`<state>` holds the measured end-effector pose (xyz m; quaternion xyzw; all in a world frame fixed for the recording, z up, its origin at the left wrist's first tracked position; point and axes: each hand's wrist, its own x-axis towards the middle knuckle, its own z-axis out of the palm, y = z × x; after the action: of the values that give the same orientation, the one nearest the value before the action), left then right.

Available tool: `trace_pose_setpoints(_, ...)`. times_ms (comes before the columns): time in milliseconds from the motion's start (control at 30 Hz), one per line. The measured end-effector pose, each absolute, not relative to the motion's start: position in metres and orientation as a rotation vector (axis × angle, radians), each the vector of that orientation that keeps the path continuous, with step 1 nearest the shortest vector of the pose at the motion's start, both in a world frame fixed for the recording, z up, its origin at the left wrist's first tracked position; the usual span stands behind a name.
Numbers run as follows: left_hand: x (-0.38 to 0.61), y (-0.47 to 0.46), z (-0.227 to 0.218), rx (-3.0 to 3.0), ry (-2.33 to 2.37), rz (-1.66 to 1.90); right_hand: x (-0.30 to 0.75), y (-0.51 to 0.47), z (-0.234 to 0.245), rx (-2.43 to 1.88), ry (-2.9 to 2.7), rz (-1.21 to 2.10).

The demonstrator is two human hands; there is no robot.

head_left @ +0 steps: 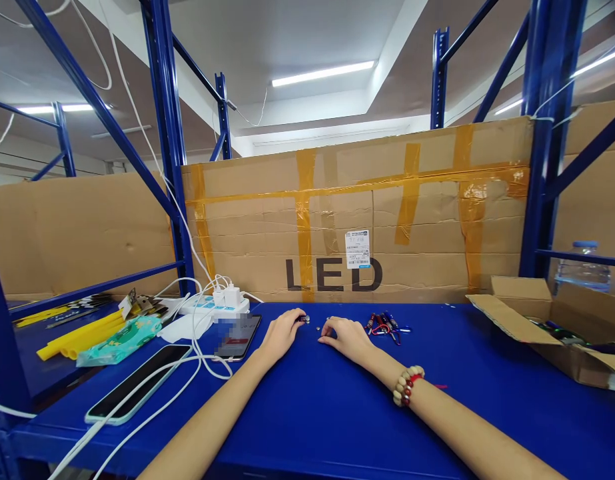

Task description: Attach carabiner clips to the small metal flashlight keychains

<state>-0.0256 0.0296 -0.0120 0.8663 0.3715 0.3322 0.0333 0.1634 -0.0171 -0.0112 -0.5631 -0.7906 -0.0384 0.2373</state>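
Observation:
My left hand (282, 331) is closed, with its thumb and fingertips pinched on a small dark piece with a silver end (304, 319). Most of that piece is hidden by the fingers, so its kind is unclear. Just to the right, my right hand (348, 337) rests low over the blue tabletop, fingers curved and slightly apart, nothing visible between them. A tiny copper-coloured bit (318, 328) lies on the table by its fingertips. Beyond the right hand is a small pile of red and blue metal cylinders with carabiner clips (384, 325), possibly key-ring torches.
On the left lie a phone (142, 383) under white cables, another phone (238, 337), a power strip (214, 307), a teal packet (121, 340) and yellow tubes (84, 333). An open carton (562, 360) stands right. Cardboard (412, 267) walls off the back between blue posts.

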Motion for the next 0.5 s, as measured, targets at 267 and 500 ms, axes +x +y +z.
trace_pose_setpoints(267,-0.019,0.014,-0.003,2.706,1.085,0.982,0.158,-0.019,-0.011,-1.153,-1.992,-0.249)
trace_pose_setpoints(500,-0.015,0.008,0.000,2.822,1.088,0.890,0.153,-0.021,-0.014,-1.043,-1.785,-0.231)
